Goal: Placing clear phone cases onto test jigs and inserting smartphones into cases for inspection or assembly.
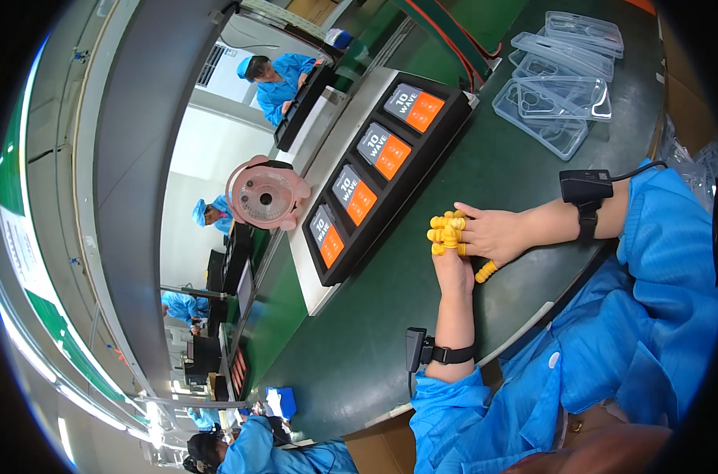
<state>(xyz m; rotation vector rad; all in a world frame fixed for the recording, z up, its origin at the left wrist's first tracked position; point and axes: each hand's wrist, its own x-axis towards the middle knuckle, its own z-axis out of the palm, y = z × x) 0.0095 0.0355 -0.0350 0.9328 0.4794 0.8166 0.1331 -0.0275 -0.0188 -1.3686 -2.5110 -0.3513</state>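
My left hand and my right hand are clasped together above the green tabletop. Ribbed yellow finger cots cover many of the fingers, and these bunch up where the hands meet. One finger of my right hand sticks out bare at the far side; its thumb points back in a yellow cot. The overlap hides some of the fingertips. No object shows between the hands. Each wrist wears a black strapped device, one on the right and one on the left.
A black foam tray with several grey-and-orange packages lies on a white board ahead. Clear plastic cases are piled at the far right. A pink fan stands beyond the tray. Co-workers in blue sit further off; a blue bin stands left.
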